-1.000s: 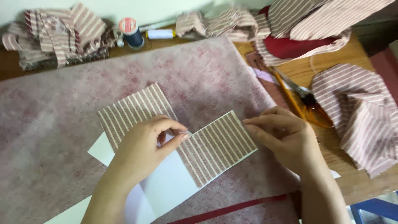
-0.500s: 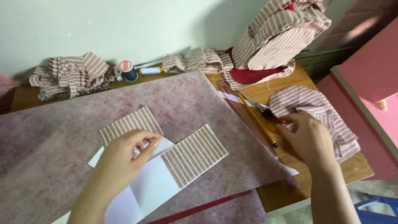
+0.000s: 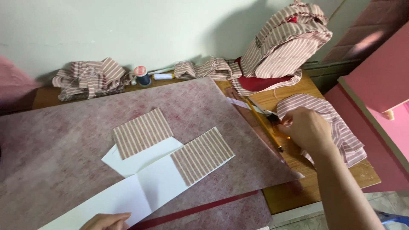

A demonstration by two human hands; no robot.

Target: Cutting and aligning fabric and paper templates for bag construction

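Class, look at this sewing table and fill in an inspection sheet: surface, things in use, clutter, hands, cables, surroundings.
Surface: wooden table under a mottled pink mat.
Things in use: white paper strip with two striped fabric rectangles; scissors by the right hand.
Clutter: striped fabric scraps, a tall fabric pile, thread spool, red strip.
Hands: left hand rests at the paper's lower edge; right hand is at the scissors, grip hidden.
Cables: nothing seen.
Surroundings: pale wall, pink furniture.
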